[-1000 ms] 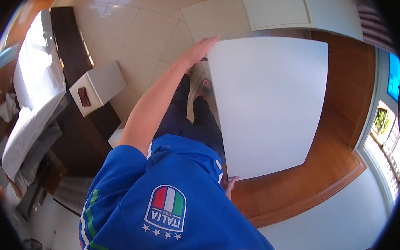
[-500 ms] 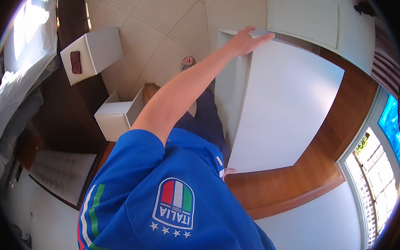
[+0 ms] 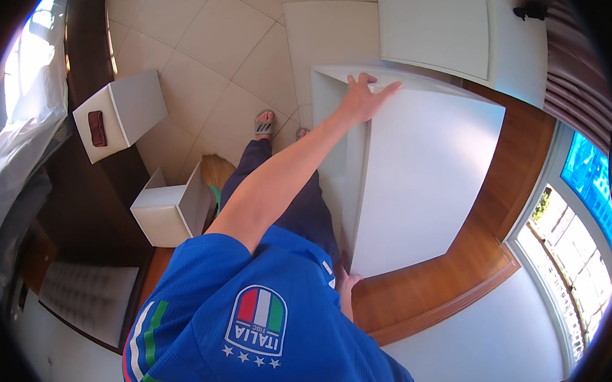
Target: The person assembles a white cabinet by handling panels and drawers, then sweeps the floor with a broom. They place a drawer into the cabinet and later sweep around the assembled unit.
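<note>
A white box-shaped cabinet (image 3: 432,179) stands at the right, with an open, hollow side facing left. My left arm reaches across to its far end, where my left hand (image 3: 365,101) is closed over the top edge, its fingers bent onto the far side. At the near corner my right hand (image 3: 349,283) grips the cabinet low down, its wrist showing beside my shirt and part of its fingers hidden. On the left are two white drawers with cream padded fronts: one drawer (image 3: 160,221) near me, and a farther drawer (image 3: 138,106) with a dark red folded item (image 3: 97,128) on its front.
A brown wooden panel (image 3: 485,224) runs behind the cabinet, and a larger white cupboard (image 3: 435,32) stands beyond it. A broom (image 3: 216,173) lies by the near drawer. Tiled floor (image 3: 211,52) stretches ahead, and a grey tufted panel (image 3: 91,299) is at the left.
The gap between the white cabinet and the larger cupboard has widened, as the cabinet has shifted slightly toward me. Both hands stay on it, and my right hand shows more. The view has shifted too.
</note>
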{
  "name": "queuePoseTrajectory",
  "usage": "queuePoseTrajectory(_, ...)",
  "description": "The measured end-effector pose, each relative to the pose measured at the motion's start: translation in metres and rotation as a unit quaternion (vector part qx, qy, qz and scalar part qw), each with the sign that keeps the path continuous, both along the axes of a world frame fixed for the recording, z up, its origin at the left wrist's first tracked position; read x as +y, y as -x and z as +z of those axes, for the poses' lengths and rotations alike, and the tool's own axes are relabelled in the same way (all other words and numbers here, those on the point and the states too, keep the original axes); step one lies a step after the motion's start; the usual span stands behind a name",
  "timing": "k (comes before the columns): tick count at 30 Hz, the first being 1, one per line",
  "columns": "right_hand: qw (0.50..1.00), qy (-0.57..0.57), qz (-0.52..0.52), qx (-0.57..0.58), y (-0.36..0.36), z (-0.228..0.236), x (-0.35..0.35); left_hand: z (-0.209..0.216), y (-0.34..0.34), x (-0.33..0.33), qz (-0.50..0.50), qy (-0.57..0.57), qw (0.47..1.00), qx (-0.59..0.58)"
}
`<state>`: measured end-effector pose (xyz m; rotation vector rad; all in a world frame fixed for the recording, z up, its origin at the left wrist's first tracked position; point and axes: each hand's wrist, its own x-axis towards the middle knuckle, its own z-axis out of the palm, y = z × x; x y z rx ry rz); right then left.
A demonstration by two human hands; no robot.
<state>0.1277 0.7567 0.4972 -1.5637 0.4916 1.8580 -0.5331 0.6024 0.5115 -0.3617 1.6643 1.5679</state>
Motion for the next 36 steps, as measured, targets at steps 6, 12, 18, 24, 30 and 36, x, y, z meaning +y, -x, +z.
queuePoseTrajectory(6,0.981,-0.087,0.093,-0.147,0.010,-0.002,0.051,0.002,-0.003,0.031,0.021,-0.005,1.000,-0.012)
queuePoseTrajectory(12,0.980,-0.100,0.075,-0.156,0.062,0.022,0.085,-0.010,-0.002,0.082,0.026,0.017,1.000,0.005)
queuePoseTrajectory(18,0.979,-0.096,0.067,-0.164,0.077,0.032,0.113,-0.008,-0.013,0.100,0.058,0.028,0.998,-0.002)
queuePoseTrajectory(24,0.989,-0.080,0.044,-0.116,0.016,0.005,0.119,0.013,-0.008,0.101,0.057,0.015,0.998,-0.015)
queuePoseTrajectory(30,0.990,-0.078,0.011,-0.119,0.004,-0.004,0.121,-0.013,-0.006,0.106,0.072,0.033,0.997,0.005)
queuePoseTrajectory(36,0.989,-0.072,-0.003,-0.128,0.039,0.003,0.131,0.005,-0.015,0.116,0.152,-0.027,0.983,-0.102)
